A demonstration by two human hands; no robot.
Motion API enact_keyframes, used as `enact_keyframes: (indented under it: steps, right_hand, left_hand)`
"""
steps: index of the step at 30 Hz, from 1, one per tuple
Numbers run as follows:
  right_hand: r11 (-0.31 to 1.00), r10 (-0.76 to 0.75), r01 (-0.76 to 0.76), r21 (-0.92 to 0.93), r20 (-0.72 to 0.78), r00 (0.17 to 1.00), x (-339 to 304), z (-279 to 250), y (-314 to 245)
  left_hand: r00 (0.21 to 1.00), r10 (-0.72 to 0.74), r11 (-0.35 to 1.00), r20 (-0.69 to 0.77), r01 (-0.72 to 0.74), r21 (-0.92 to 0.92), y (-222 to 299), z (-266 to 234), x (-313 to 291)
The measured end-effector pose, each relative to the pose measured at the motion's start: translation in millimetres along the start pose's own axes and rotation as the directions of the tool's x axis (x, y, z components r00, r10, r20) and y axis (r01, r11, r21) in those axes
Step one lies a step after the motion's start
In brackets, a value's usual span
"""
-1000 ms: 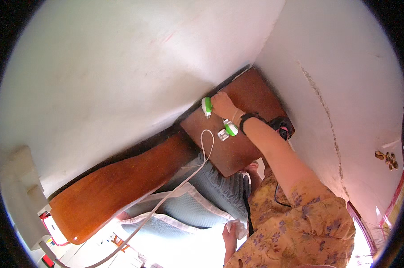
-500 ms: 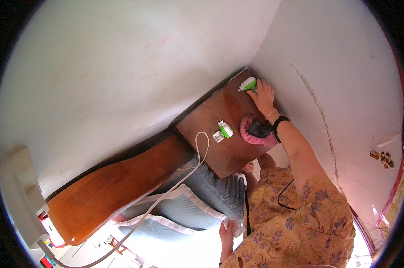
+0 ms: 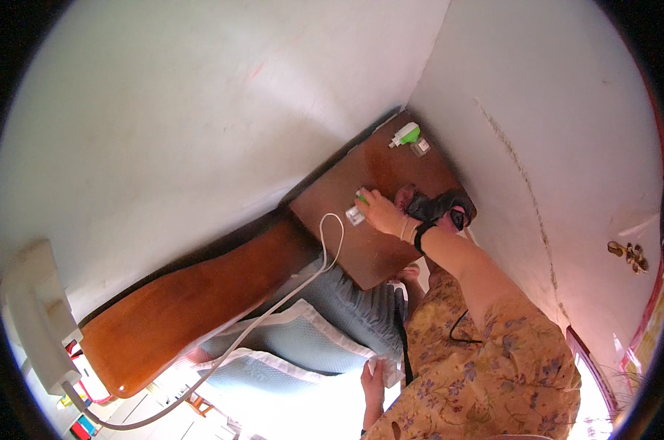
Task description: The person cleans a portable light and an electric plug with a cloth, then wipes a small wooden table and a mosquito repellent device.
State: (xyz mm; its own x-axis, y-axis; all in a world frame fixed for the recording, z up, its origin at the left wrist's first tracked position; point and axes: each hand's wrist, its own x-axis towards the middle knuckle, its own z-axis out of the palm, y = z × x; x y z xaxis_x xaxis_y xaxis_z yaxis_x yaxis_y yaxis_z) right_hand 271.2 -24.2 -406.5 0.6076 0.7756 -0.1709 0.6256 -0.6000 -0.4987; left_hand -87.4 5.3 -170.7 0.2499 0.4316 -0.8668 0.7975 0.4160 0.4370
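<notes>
My right hand (image 3: 383,213) reaches over a brown wooden tabletop (image 3: 376,271), its fingers closed round a green-and-white plug-in vaporizer (image 3: 354,215) and covering most of it. A second vaporizer (image 3: 406,135) of the same kind lies at the tabletop's far corner. Beside my right wrist is a soft pink-and-black fabric item (image 3: 449,209), partly hidden by the hand. Low in the view, my left hand (image 3: 373,387) pinches a crumpled white cloth (image 3: 382,367) next to the bedding.
A white cable (image 3: 273,315) loops from a white box-like unit (image 3: 42,323) at the left to the tabletop's edge. Below the wooden headboard (image 3: 200,301) lie grey-blue pillows (image 3: 288,337) with white trim. Walls (image 3: 537,132) meet behind the tabletop's far corner.
My right hand has moved from the far-corner vaporizer leftward and nearer, onto the other one. More of the pink-and-black item now shows. My left hand stays put.
</notes>
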Motion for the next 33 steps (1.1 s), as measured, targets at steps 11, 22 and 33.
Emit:
enact_keyframes:
  steps: [11, 22, 33]
  right_hand:
    - [0.934, 0.357, -0.349, 0.08, -0.248, 0.9, -29.6, -74.5, 85.8]
    - [-0.113, 0.457, -0.292, 0.95, 0.311, 0.833, -52.6, -85.3, 44.4]
    - [-0.081, -0.323, -0.498, 0.863, 0.45, 0.833, -100.3, -113.3, -116.5]
  left_hand:
    - [0.999, 0.013, 0.999, 0.029, -0.012, -0.047, -9.4, -1.6, 1.9]
    - [0.999, 0.016, 1.0, 0.05, -0.015, -0.025, 5.3, -1.4, 5.4]
    - [0.935, 0.342, 0.934, 0.094, -0.35, 0.074, 99.1, 28.2, 24.3]
